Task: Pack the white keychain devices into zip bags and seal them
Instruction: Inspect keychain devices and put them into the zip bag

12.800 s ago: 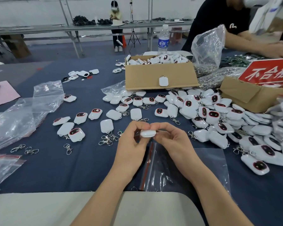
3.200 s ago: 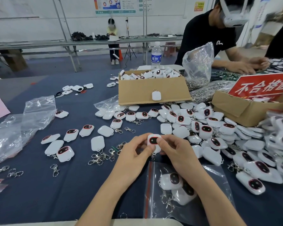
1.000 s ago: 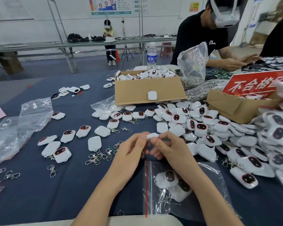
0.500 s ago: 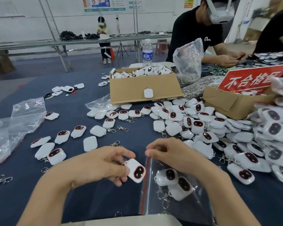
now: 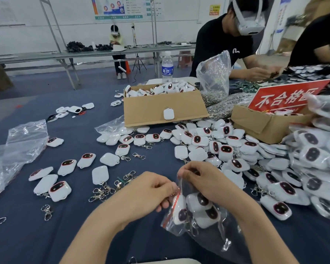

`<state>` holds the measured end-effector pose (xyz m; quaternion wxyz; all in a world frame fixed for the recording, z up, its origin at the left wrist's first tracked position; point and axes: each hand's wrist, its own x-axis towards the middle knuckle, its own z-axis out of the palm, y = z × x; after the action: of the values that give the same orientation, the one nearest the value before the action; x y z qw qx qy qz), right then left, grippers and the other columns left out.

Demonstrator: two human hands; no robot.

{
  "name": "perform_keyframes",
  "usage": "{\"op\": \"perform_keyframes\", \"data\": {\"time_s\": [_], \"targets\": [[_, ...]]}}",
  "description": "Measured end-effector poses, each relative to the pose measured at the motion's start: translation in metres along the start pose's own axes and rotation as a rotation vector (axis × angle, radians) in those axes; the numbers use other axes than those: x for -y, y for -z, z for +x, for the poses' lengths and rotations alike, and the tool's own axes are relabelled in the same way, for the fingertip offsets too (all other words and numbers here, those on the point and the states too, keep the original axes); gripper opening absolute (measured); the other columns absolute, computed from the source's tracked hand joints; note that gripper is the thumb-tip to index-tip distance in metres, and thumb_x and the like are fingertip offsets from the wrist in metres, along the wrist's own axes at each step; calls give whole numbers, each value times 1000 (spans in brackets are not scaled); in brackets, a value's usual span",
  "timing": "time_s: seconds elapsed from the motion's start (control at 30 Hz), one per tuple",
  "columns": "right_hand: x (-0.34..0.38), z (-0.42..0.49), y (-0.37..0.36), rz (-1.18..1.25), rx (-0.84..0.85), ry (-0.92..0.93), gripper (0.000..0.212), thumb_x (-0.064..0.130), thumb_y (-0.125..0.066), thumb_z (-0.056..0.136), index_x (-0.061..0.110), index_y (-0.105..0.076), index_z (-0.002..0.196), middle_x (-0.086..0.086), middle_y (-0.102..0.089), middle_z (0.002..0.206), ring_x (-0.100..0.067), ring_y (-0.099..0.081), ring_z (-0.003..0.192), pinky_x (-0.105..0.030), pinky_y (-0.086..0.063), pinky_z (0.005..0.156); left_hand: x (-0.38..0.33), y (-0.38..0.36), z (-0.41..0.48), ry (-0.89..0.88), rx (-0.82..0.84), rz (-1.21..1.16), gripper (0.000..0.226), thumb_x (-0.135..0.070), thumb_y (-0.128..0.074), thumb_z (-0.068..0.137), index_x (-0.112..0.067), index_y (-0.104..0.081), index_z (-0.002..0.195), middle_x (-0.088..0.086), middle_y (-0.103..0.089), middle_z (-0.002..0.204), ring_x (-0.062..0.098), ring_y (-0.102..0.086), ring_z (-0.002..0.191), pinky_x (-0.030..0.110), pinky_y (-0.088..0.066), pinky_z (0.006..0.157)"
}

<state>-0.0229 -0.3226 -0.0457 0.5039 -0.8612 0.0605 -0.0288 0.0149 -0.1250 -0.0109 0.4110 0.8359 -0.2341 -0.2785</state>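
Note:
A clear zip bag (image 5: 217,237) with a red seal strip lies in front of me on the dark blue table (image 5: 80,225), its mouth lifted. My right hand (image 5: 204,180) pinches the bag's upper edge. My left hand (image 5: 151,189) holds a white keychain device (image 5: 179,209) at the bag's mouth, about half inside. Two more white devices (image 5: 204,208) with dark red-rimmed faces lie in the bag. A big heap of loose devices (image 5: 217,147) covers the table to the right.
Scattered devices (image 5: 65,166) and metal clasps (image 5: 107,189) lie to the left, beside empty plastic bags (image 5: 17,149). A cardboard box (image 5: 164,107) of devices stands behind, another box with a red sign (image 5: 282,98) at right. Bagged devices (image 5: 320,155) pile at far right. Two people work across the table.
My left hand has carried the device rightward from above the table into the bag's mouth. My right hand has taken hold of the bag's edge and lifted it.

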Motion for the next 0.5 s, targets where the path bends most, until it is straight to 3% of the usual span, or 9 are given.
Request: {"op": "perform_keyframes", "data": {"time_s": [0.13,0.2,0.27,0.37,0.5], "targets": [[3,-1,0,77,24,-17,19,29,-59,101,25,-68,85,3,-57,64,-18,-48,55,-27,-40,47,-9,-2,-5,57,100,45,52,-62,-44,99,-21,-75,96,0,-74,76,10,-56,63,26,-50,70],[4,-1,1,72,25,-10,18,30,-59,101,24,-69,87,11,-58,60,-9,-50,54,-21,-39,52,-10,-3,-7,56,125,86,56,-68,-45,97,-19,-73,96,-4,-67,67,10,-53,58,22,-47,63],[4,-1,2,45,20,6,17,31,-59,101,24,-68,90,21,-58,54,6,-49,48,-11,-35,52,-13,-7,-8,37,168,72,51,-64,-51,96,-17,-71,97,-10,-59,61,7,-51,53,19,-44,55],[9,-2,2,59,29,18,16,31,-58,101,25,-66,89,24,-59,53,9,-52,49,-8,-37,50,-15,-11,-7,12,212,35,44,-57,-59,96,-14,-71,99,-13,-51,54,4,-47,48,17,-41,47],[13,-3,-1,87,36,18,16,32,-60,101,27,-68,88,18,-65,63,1,-59,64,-20,-47,66,-11,-9,-7,-13,207,55,39,-46,-63,97,-7,-67,96,-6,-49,56,13,-44,52,20,-40,49]]}}
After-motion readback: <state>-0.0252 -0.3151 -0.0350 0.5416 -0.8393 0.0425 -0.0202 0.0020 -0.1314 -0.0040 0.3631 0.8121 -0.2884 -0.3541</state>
